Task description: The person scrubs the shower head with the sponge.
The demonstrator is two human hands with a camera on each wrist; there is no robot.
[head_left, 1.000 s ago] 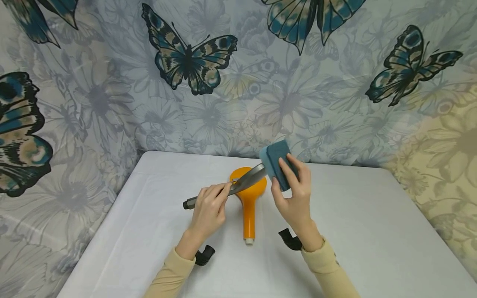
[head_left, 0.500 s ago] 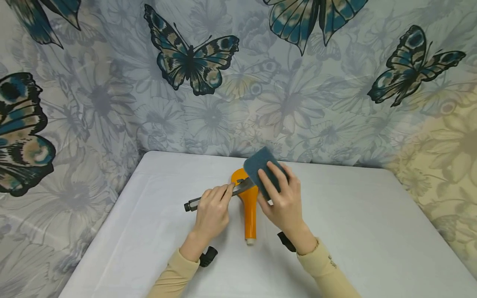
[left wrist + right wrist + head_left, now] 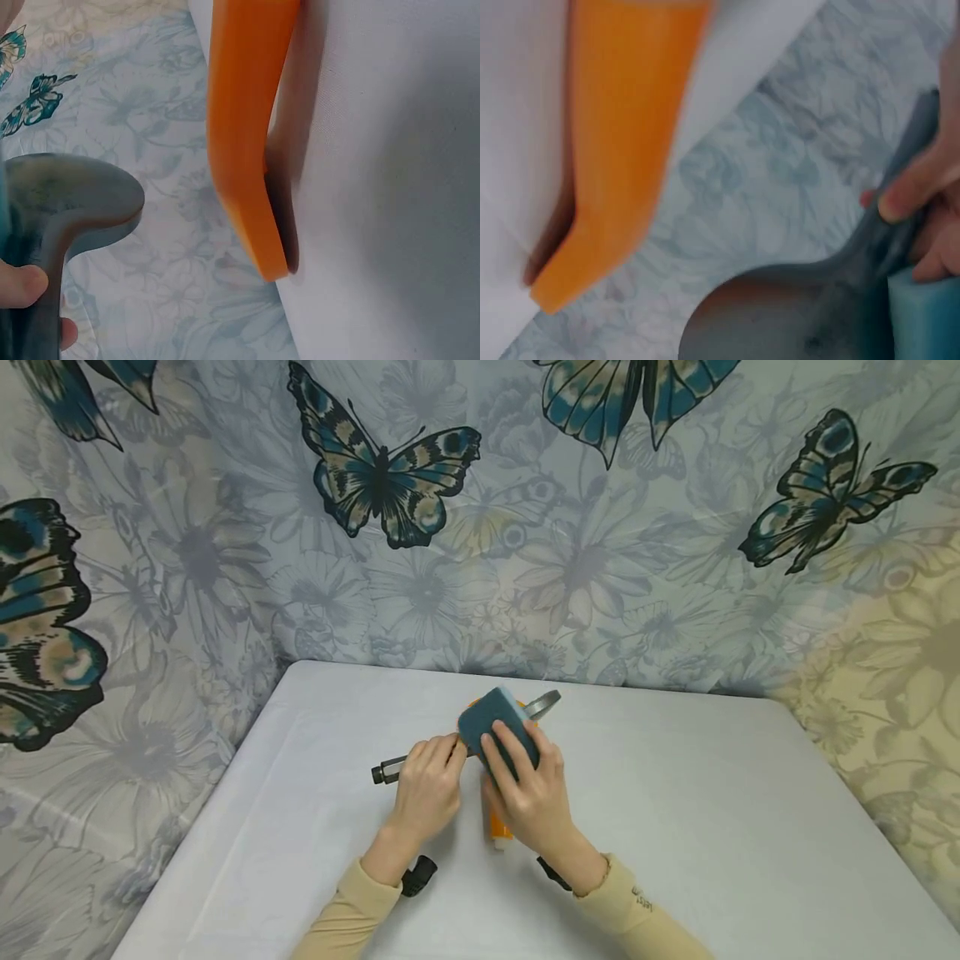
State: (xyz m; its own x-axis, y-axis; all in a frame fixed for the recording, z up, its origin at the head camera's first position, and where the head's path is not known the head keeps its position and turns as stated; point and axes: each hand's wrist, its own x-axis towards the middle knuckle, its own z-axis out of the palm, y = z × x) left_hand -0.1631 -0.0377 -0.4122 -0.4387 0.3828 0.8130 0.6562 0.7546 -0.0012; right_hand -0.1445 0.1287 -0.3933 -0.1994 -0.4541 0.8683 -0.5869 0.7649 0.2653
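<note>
My left hand (image 3: pixel 429 787) grips the handle of a grey hand shower head (image 3: pixel 543 704) above the table. In my right hand (image 3: pixel 534 795) is a blue sponge (image 3: pixel 487 727), pressed along the neck of the grey shower head. The sponge hides much of that neck in the head view. Fingers of the left hand pinch the handle in the right wrist view, close beside the sponge (image 3: pixel 928 319). Beneath the hands an orange hand shower head (image 3: pixel 500 831) lies on the table, its round head mostly covered by the sponge and right hand.
The white table (image 3: pixel 712 802) extends to both sides of the hands. Behind it hangs a cloth backdrop (image 3: pixel 435 602) printed with flowers and butterflies. A black strap (image 3: pixel 420 875) sits at the left wrist.
The right hand has slid the sponge leftward and down, from the tip of the grey shower head towards its handle. That tip now shows beyond the sponge. The left hand stays almost in place.
</note>
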